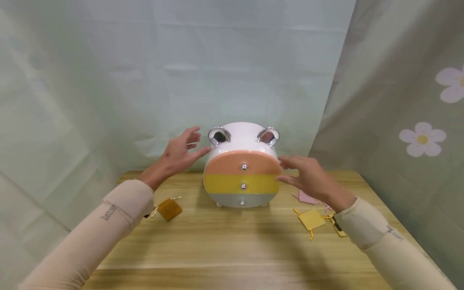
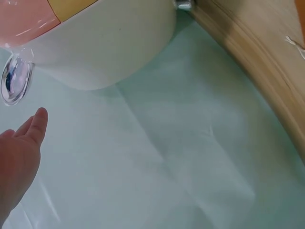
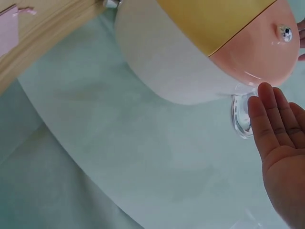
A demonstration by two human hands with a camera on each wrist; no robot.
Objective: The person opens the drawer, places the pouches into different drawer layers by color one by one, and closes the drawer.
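Head view shows a person leaning over a wooden table (image 1: pixel 232 245), both arms in pale sleeves. Furthest left, just behind the left forearm, a brown pouch (image 1: pixel 169 209) with a drawstring lies on the wood. The left hand (image 1: pixel 180 153) hovers with its fingers straight and spread, holding nothing, the fingertips just short of the upper left flank of a round white drawer box (image 1: pixel 242 139). The box stands at the back of the table between the two sets of fingers, on small feet, with two chrome ears on top and three drawer fronts with silver knobs: peach, yellow, grey. The right hand (image 1: pixel 311 177) is likewise relaxed and flat, its fingertips just beside the box's right edge at the level of the peach and yellow drawers; whether they touch it I cannot tell. Below that hand lie a pink pouch (image 1: pixel 306 197) and a yellow pouch (image 1: pixel 311 219).
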